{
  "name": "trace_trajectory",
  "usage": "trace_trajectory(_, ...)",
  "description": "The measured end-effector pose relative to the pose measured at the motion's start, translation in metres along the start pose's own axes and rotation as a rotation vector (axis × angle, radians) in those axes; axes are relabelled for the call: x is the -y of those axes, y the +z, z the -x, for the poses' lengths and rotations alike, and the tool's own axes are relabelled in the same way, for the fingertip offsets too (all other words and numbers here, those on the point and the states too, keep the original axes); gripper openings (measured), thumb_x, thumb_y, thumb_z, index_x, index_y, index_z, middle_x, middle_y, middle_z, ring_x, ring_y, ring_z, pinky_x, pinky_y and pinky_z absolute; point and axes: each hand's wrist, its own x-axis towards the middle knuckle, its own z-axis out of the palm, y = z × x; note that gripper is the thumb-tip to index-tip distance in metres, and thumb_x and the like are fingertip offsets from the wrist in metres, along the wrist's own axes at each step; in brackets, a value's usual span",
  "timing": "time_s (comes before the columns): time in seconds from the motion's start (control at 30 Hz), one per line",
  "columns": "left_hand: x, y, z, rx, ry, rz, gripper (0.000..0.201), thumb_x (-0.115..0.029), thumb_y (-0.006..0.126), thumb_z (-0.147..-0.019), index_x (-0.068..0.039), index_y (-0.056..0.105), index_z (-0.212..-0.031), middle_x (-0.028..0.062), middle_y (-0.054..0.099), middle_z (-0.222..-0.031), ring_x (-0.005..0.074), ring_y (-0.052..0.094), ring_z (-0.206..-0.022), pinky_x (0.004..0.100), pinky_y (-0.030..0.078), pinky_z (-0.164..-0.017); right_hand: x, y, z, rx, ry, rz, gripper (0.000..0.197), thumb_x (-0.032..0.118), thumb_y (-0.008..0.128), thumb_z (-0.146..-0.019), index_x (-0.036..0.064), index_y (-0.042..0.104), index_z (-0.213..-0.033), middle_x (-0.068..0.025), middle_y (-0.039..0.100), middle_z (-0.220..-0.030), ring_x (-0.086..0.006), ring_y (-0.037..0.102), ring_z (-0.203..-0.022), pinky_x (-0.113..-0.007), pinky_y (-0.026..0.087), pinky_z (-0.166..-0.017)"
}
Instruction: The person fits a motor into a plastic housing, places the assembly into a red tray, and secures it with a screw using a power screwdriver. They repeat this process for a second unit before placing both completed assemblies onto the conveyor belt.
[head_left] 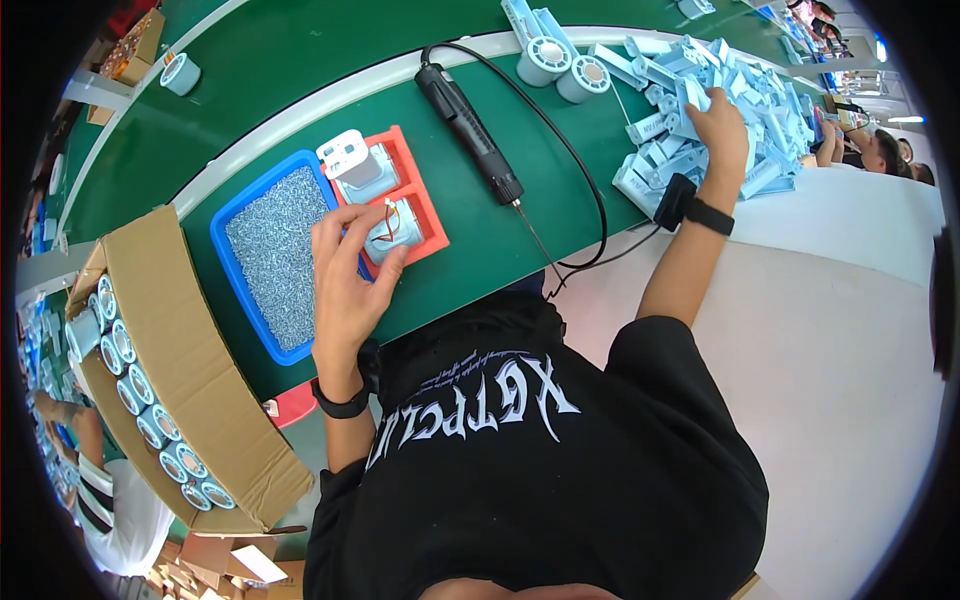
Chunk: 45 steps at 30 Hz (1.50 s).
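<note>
My left hand point(348, 275) has its thumb and fingers curved round a light blue cylindrical housing point(405, 236) with thin red and brown wires on top. That housing sits in the near pocket of an orange-red fixture point(436, 228). The far pocket holds another light blue housing point(374, 178), with a white cap-like part point(343, 153) beside its top. Reaching out to the right, my right hand point(722, 132) pinches a light blue plastic shell piece point(690, 104) at the pile point(765, 125) of similar pieces. Its fingertips are partly hidden.
A blue tray point(222, 240) full of small screws stands left of the fixture. A corded electric screwdriver point(470, 135) lies mid-table. Two light blue cylinders point(583, 80) stand at the back. An open cardboard box point(190, 370) of cylinders is at left. Other people are at both sides.
</note>
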Motion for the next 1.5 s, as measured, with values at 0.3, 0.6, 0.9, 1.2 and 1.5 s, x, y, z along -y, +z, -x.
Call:
trace_trajectory(0.3, 0.000, 0.004, 0.000, 0.045, -0.031, 0.070, 0.013, -0.002, 0.065, -0.082, -0.001, 0.067, -0.094, 0.0094, 0.063, -0.090, 0.0256, 0.059, -0.085, 0.0331, 0.047, -0.077, 0.020, 0.023, -0.006, 0.103, 0.245, 0.131, 0.057, 0.030, 0.063, -0.075, 0.0212, 0.049, -0.130, -0.0214, 0.055, -0.126, -0.0396, 0.058, -0.110, -0.046, 0.047, -0.092)
trace_trajectory(0.6, -0.004, 0.001, 0.005, -0.005, -0.164, 0.335, 0.011, -0.002, 0.059, -0.088, 0.003, 0.065, -0.096, 0.0131, 0.065, -0.087, 0.0279, 0.065, -0.074, 0.0313, 0.050, -0.066, 0.040, -0.012, 0.008, -0.178, -0.005, -0.172, 0.047, 0.028, 0.047, -0.088, 0.0196, 0.048, -0.134, -0.0089, 0.064, -0.074, -0.0275, 0.066, -0.073, -0.037, 0.050, -0.071)
trace_trajectory(0.9, 0.004, 0.009, 0.004, -0.090, -0.025, 0.375, 0.013, -0.002, 0.059, -0.088, 0.001, 0.067, -0.098, 0.0106, 0.067, -0.084, 0.0194, 0.066, -0.075, 0.0289, 0.052, -0.067, 0.154, -0.050, 0.144, 0.741, -0.416, -1.294, 0.060, 0.049, 0.032, -0.099, 0.0010, 0.059, -0.122, 0.0041, 0.044, -0.058, -0.0033, 0.028, -0.045, -0.020, 0.020, -0.040)
trace_trajectory(1.2, 0.000, 0.015, 0.005, -0.172, 0.004, 0.345, 0.013, -0.001, 0.063, -0.083, -0.001, 0.067, -0.095, 0.0101, 0.065, -0.081, 0.0239, 0.065, -0.068, 0.0305, 0.051, -0.059, 0.180, -0.043, 0.178, 0.967, -0.515, -1.213, 0.069, 0.050, 0.026, -0.099, -0.0050, 0.066, -0.110, -0.0007, 0.059, -0.066, -0.0030, 0.029, -0.045, -0.020, 0.018, -0.041)
trace_trajectory(1.5, -0.005, 0.019, 0.008, -0.161, -0.031, 0.241, 0.015, 0.003, 0.066, -0.079, 0.002, 0.067, -0.095, 0.0114, 0.064, -0.079, 0.0232, 0.064, -0.069, 0.0297, 0.050, -0.060, 0.183, -0.054, 0.176, 0.894, -0.732, -1.017, 0.078, 0.063, 0.029, -0.093, -0.0017, 0.068, -0.107, -0.0058, 0.068, -0.084, -0.0033, 0.045, -0.053, -0.019, 0.025, -0.043)
